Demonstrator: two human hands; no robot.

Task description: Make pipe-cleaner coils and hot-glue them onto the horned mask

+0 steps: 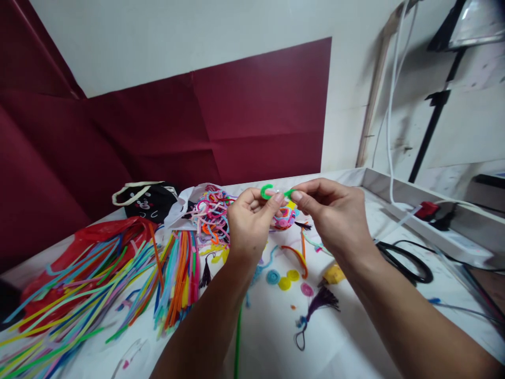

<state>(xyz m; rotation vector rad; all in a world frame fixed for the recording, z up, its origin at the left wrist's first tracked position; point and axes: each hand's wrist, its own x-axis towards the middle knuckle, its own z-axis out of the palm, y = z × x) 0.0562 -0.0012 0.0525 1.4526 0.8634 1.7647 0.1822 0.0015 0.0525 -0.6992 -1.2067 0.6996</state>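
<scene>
A bright green pipe cleaner (266, 191) with a curled end is stretched between my two hands, above the middle of the table. My left hand (252, 221) is closed on its curled part, thumb pressed against the fingers. Its other end is pinched between thumb and forefinger of my right hand (335, 213). Another length of green pipe cleaner (238, 342) shows beside my left forearm; whether it joins the held piece is hidden. Below the hands lie a blue coil (272, 277), yellow coils (284, 283), a pink coil (306, 289) and a dark purple tassel (324, 300).
Loose pipe cleaners (90, 295) and a sorted bundle (181, 279) spread across the left, partly on a red plastic bag (59, 273). Behind are a black pouch (145, 205) and a tangled pile (213, 210). A power strip (450, 239) and black cable (410, 263) lie right.
</scene>
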